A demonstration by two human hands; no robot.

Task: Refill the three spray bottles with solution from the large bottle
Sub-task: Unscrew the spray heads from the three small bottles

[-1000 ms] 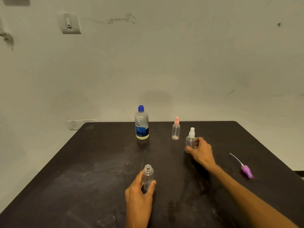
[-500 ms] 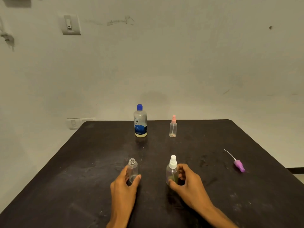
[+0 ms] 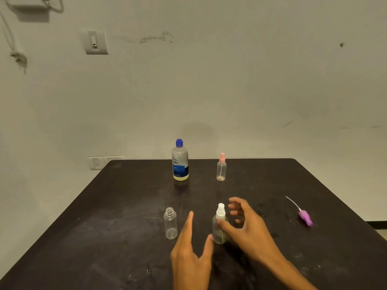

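Large bottle (image 3: 180,162), blue-capped, upright far centre on dark table (image 3: 83,227), pink-capped spray bottle (image 3: 221,168) right of it; nearer, uncapped clear bottle (image 3: 170,223), then white-capped bottle (image 3: 219,225) between left hand (image 3: 191,256) and right hand (image 3: 247,229), both spread, grasping nothing; purple sprayer head (image 3: 304,217) lying far right.

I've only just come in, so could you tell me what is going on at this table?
A person is refilling small spray bottles. Both hands are open: the right hand is around the white-capped spray bottle, thumb at its neck, and the left hand is beside it. An uncapped clear bottle stands to the left, its purple spray head lying off to the right. The large blue-capped solution bottle and a pink-capped spray bottle stand capped at the back.
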